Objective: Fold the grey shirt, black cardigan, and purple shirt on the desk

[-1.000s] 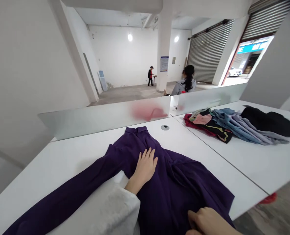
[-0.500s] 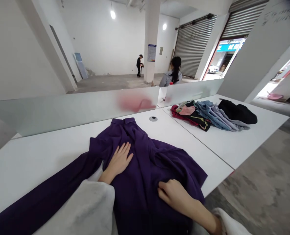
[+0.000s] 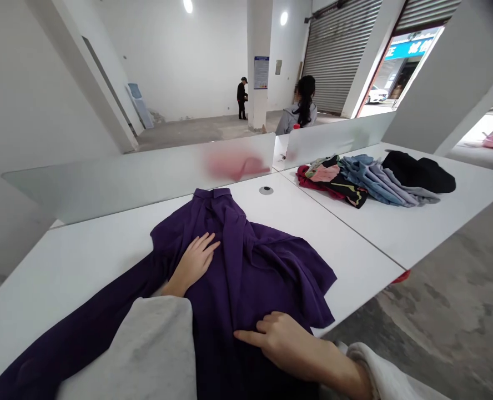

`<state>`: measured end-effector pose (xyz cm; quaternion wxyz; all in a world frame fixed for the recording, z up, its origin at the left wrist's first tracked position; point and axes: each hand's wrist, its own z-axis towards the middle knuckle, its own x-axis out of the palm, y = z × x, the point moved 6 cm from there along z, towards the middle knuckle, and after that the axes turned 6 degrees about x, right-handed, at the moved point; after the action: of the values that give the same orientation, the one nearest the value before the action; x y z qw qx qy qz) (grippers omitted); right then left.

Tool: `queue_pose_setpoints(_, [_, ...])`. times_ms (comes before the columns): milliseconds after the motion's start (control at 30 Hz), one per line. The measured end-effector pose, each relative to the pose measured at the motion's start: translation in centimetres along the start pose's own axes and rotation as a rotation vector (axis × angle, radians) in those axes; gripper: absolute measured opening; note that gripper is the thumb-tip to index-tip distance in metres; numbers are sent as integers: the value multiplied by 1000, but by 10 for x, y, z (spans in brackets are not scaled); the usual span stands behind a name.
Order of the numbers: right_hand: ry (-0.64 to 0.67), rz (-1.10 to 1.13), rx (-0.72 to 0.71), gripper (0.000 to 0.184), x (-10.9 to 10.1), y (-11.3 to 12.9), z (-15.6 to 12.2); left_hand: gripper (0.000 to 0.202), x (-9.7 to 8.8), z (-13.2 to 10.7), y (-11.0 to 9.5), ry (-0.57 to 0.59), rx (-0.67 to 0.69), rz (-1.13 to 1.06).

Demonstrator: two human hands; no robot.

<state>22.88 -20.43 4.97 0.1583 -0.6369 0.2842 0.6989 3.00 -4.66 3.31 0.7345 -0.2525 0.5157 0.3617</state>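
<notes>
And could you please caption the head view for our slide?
Left hand and right hand on a purple garment spread over a white table.

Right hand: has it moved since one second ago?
Yes: the right hand has moved left; its fingertips, earlier right of the round cable hole, now reach left of it.

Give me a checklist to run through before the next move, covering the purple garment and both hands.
1. Purple garment on the white table: ok.
2. Left hand laid on the garment, fingers extended: ok.
3. Right hand free of fabric: cannot tell; index finger extended, others curled.
4. Fabric smooth: not ok; folds run down the body.
5. Clothes pile apart from the garment: ok.
6. Lower hem straight: cannot tell; the garment runs out of the picture's bottom.
</notes>
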Motion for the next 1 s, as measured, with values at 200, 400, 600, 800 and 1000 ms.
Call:
queue_pose_setpoints(200, [72, 49, -125, 48, -2, 19, 15, 41, 4, 2, -17, 122, 46, -16])
queue_pose_setpoints(400, [71, 422, -22, 28, 4, 14, 28, 48, 6, 3, -41, 234, 85, -35])
queue_pose_setpoints(600, [-167, 924, 235, 28, -25, -30, 12, 46, 7, 5, -51, 244, 143, -81])
queue_pose_setpoints(800, [-231, 990, 432, 26, -22, -55, 8, 42, 0, 8, -57, 214, 144, -126])
queue_pose_setpoints(1000, [-212, 664, 373, 75, -3, -36, 16, 18, -31, 20, -107, 188, 246, -331])
